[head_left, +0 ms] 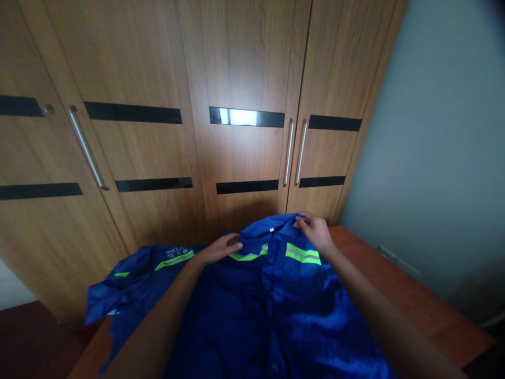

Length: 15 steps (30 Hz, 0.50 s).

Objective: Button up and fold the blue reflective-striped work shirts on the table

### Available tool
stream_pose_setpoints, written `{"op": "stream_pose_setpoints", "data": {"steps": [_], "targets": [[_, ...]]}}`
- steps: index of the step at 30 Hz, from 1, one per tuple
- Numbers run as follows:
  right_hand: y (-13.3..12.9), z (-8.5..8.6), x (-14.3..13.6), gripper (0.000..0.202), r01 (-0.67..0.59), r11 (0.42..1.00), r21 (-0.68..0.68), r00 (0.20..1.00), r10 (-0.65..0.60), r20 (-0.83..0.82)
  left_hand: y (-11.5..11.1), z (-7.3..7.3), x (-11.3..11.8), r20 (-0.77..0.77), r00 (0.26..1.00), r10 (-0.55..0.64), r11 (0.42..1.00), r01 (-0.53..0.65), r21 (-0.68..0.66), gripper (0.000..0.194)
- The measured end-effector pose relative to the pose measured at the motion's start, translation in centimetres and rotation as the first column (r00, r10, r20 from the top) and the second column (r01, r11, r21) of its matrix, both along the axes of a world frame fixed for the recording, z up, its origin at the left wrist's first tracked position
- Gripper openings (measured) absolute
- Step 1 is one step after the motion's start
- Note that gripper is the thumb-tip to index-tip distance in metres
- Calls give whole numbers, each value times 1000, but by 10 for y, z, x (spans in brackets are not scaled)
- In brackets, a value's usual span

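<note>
A blue shirt (232, 310) with yellow-green reflective strips and a buttoned front lies spread over a reddish-brown table (371, 263). Its collar points toward the wardrobe, and a small white label shows inside it. My right hand (313, 229) pinches the right end of the collar between thumb and fingers. At the left side of the collar is my left hand (221, 248), its thumb and fingers around the fabric edge. More blue cloth with a strip and pale print (173, 255) extends to the left, partly behind my left forearm.
Wooden wardrobe doors (244, 68) with black bands and metal handles stand right behind the table. A grey-blue wall (434, 158) rises on the right, with a socket plate (398, 260) low down. Dark floor (35, 342) shows at the lower left.
</note>
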State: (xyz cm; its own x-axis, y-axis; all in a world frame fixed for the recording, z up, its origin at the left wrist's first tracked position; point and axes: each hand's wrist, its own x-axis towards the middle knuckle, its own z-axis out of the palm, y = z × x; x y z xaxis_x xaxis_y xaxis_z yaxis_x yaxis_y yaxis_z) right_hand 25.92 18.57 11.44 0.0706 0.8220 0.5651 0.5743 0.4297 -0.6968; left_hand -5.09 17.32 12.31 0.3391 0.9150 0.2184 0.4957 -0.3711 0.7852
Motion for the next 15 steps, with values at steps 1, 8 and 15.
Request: {"op": "stream_pose_setpoints", "data": {"steps": [1, 8, 15], "targets": [[-1, -1, 5, 30, 32, 999, 15, 999, -32, 29, -1, -4, 0, -19, 1000, 1, 1000, -1, 13, 34], [-16, 18, 18, 27, -108, 986, 125, 938, 59, 341, 15, -9, -14, -76, 997, 33, 987, -20, 161, 32], [-23, 18, 28, 41, -401, 864, -306, 842, 479, 249, 36, 25, -33, -51, 983, 175, 904, -140, 404, 30]]}}
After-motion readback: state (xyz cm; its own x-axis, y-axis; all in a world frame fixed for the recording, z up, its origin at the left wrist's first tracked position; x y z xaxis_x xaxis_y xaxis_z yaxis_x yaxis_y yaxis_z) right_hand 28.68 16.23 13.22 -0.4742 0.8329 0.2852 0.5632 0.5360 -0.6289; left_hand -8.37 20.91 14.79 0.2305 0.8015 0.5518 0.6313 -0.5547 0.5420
